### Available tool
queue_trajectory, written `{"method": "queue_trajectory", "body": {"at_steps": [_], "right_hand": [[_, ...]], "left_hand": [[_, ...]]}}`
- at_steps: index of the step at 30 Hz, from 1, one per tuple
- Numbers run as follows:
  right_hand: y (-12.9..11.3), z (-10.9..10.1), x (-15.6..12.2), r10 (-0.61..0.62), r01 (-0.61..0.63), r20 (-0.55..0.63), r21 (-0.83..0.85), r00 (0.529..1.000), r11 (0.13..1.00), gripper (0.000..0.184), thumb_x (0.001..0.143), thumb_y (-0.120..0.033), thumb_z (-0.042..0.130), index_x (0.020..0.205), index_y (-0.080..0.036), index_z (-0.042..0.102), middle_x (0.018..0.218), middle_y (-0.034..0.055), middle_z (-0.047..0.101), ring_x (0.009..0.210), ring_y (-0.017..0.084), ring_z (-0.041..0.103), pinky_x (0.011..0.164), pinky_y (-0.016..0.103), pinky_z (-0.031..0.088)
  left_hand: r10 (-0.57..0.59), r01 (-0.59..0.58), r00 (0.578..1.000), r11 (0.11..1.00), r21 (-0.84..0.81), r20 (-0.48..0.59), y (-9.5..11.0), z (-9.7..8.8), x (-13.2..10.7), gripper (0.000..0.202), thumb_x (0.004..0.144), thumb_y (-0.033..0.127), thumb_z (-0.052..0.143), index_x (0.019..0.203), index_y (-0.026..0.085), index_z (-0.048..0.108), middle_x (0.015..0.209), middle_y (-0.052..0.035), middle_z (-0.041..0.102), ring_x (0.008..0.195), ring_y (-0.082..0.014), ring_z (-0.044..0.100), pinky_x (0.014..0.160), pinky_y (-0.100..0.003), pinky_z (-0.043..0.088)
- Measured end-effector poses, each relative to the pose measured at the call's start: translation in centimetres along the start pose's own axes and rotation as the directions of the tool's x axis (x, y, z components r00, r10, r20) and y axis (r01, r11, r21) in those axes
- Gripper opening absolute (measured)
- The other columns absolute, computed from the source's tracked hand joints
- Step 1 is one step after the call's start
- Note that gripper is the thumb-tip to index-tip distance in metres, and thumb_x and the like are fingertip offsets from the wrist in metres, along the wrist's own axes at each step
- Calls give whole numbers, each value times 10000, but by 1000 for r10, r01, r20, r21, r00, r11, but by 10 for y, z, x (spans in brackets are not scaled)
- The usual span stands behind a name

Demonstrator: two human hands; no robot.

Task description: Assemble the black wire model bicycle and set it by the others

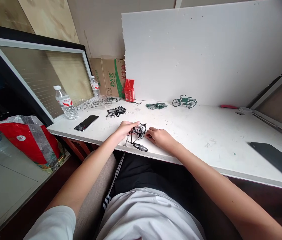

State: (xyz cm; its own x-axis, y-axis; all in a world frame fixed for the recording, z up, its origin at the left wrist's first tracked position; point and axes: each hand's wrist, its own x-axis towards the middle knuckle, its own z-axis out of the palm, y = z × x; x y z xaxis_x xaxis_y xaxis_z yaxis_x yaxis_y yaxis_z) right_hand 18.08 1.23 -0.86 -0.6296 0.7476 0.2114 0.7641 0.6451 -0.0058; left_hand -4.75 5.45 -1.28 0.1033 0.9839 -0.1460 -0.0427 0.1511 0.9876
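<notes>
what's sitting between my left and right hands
In the head view, a spoked wheel of the black model bicycle is between the left hand and the right hand.

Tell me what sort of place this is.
Likely a makeshift indoor hobby workspace, judging by the white, flat-topped table, the black spoke-wheeled model bicycle at its near edge and the green spoke-wheeled model bicycle standing farther back.

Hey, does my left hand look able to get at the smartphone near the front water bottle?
Probably yes: nothing visible stands between your left hand and the smartphone, though that hand holds the black model bicycle.
</notes>
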Motion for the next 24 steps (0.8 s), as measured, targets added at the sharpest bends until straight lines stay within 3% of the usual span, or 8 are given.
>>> {"method": "queue_trajectory", "body": {"at_steps": [8, 11, 15, 20, 24], "right_hand": [[19, -11, -13, -96, 98, -21, 319, 995, 943, 215, 1037, -225, 625, 1071, -203, 837, 1068, 95, 755, 878, 194, 729, 816, 287, 522], [26, -13, -15, -86, 85, -15, 410, 996, 908, 222, 994, -198, 653, 1118, -206, 838, 1095, 95, 765, 889, 203, 732, 838, 309, 549], [32, -13, -14, -38, 41, -17, 495, 999, 868, 368, 907, -96, 661, 1233, -209, 791, 1112, 80, 783, 919, 207, 733, 852, 312, 563], [26, -9, -13, -58, 65, -29, 456, 998, 887, 225, 989, -153, 640, 1128, -212, 808, 1091, 72, 774, 915, 196, 729, 849, 302, 541], [17, -9, -12, -61, 60, -8, 320, 998, 946, 233, 1022, -129, 594, 1051, -224, 805, 1016, 59, 743, 759, 158, 678, 703, 280, 473]], "left_hand": [[-10, 11, 1000, 1000, 29, -10, -9, -4, 9, 553, 629, 604, 963, 849, 127, 789, 819, -76, 755, 646, -153, 629, 608, -292, 518], [-6, 6, 1000, 1000, 17, 2, -9, -4, 8, 552, 641, 610, 956, 868, 133, 792, 821, -76, 758, 667, -168, 658, 604, -292, 523], [-30, 30, 1000, 1000, 6, 4, -5, 1, 4, 536, 653, 599, 953, 836, 124, 784, 793, -83, 751, 624, -164, 645, 556, -281, 487], [0, 0, 1000, 1000, 3, 6, -6, 2, 4, 519, 680, 606, 936, 833, 133, 787, 813, -83, 754, 645, -162, 638, 552, -267, 467], [7, -7, 1000, 1000, 13, 1, -7, 0, 5, 504, 712, 615, 913, 839, 142, 794, 857, -78, 758, 669, -154, 628, 562, -261, 468]]}}
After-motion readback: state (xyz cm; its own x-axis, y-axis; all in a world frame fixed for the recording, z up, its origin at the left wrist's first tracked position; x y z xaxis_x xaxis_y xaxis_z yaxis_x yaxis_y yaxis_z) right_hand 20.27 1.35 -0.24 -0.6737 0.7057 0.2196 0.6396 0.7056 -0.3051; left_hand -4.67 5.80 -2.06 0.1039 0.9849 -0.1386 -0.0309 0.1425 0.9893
